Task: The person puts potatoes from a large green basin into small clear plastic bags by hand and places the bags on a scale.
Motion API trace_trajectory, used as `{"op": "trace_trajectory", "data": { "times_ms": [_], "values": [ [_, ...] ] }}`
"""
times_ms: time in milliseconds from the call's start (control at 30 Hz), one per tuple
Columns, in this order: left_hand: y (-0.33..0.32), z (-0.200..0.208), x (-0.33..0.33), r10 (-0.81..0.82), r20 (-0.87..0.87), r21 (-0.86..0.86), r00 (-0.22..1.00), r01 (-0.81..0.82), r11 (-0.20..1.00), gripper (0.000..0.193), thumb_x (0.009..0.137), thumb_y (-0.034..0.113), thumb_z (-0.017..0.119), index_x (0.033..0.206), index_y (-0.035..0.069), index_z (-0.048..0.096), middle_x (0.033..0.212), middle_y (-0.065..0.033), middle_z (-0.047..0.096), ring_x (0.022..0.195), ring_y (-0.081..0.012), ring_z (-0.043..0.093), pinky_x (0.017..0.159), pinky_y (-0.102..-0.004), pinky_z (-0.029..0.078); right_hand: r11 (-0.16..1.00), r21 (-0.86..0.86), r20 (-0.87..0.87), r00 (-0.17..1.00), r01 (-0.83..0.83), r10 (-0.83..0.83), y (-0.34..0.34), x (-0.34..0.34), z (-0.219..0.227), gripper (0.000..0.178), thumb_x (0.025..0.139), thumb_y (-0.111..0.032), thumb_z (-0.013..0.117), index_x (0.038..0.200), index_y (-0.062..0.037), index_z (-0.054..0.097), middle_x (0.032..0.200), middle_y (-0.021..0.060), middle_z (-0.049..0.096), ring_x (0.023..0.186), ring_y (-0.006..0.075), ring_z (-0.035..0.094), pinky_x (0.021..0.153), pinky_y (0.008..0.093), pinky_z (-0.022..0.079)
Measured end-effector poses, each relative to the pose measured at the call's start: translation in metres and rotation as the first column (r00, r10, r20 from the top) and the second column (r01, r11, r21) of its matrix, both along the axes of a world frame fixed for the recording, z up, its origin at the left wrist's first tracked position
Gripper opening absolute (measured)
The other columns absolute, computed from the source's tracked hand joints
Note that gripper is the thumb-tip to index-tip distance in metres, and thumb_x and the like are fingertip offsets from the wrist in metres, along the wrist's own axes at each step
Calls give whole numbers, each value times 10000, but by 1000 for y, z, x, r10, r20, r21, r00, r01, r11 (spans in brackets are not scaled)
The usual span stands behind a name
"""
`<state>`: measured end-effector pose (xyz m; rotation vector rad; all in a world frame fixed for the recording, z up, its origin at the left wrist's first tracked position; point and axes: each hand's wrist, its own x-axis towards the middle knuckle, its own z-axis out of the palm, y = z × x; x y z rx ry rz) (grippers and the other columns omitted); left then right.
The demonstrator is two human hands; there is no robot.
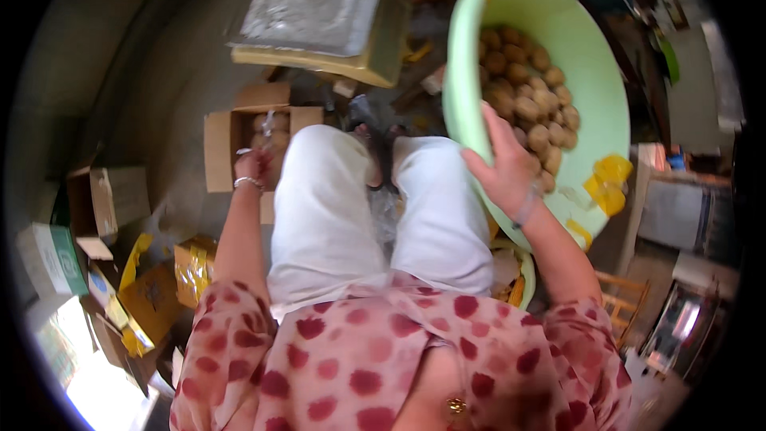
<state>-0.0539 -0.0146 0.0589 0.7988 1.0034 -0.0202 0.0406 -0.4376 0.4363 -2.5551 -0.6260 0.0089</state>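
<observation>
A large light green basin stands tilted at my right. Inside it lies a heap of round brown produce, kiwifruit or potatoes by the look of it. My right hand grips the basin's near-left rim, the thumb outside and the fingers over the inner side. To the left of my knees is an open cardboard box, its flaps spread, with brown rounded items and some clear plastic in it. My left hand is at this box's left side, fingers curled; whatever they hold is too blurred to name.
A lidded yellowish bin with a grey top stands ahead. Several cardboard boxes and yellow wrapping lie at left. A smaller green tub sits below the basin, beside a wooden chair or rack.
</observation>
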Motion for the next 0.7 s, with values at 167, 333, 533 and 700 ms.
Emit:
{"op": "trace_trajectory", "data": {
  "times_ms": [167, 333, 533, 700],
  "values": [
    [-60, 185, 60, -109, 267, 461, 958, -27, 887, 141, 812, 36, 595, 952, 23, 605, 676, 9, 552, 500, -63, 462, 431, -197, 376, 1000, -18, -6, 1000, -12, 12, -10, -4, -6, 661, 774, -240, 629, 1319, -12, 333, 1145, 179, 500, 1010, 344, 529, 834, 398, 442],
    [-166, 305, 95, -494, 474, 656, 728, 82, 750, 199, 842, 47, 584, 1039, 16, 591, 723, 22, 554, 576, -30, 471, 481, -182, 399, 996, -82, -26, 999, 32, -34, -11, -12, 0, 604, 803, -270, 600, 1298, -23, 356, 1111, 173, 516, 997, 330, 540, 823, 403, 451],
    [-315, 363, 107, -851, 443, 847, 281, 181, 501, 237, 860, 175, 592, 1004, -14, 599, 867, -60, 626, 773, -110, 578, 708, -244, 471, 972, -230, -34, 998, 44, -53, -14, -19, -10, 358, 832, -287, 564, 1055, -10, 528, 1023, 165, 573, 953, 311, 562, 783, 417, 474],
    [-355, 370, 109, -941, -162, 987, 297, 55, -153, 304, 856, 370, 547, 901, 87, 648, 717, -105, 643, 690, -272, 620, 624, -362, 482, 984, -24, 529, 833, -175, 161, -80, -88, 3, 166, 670, -46, 592, 830, -5, 613, 931, 121, 588, 842, 251, 585, 674, 327, 500]
  ]
}}
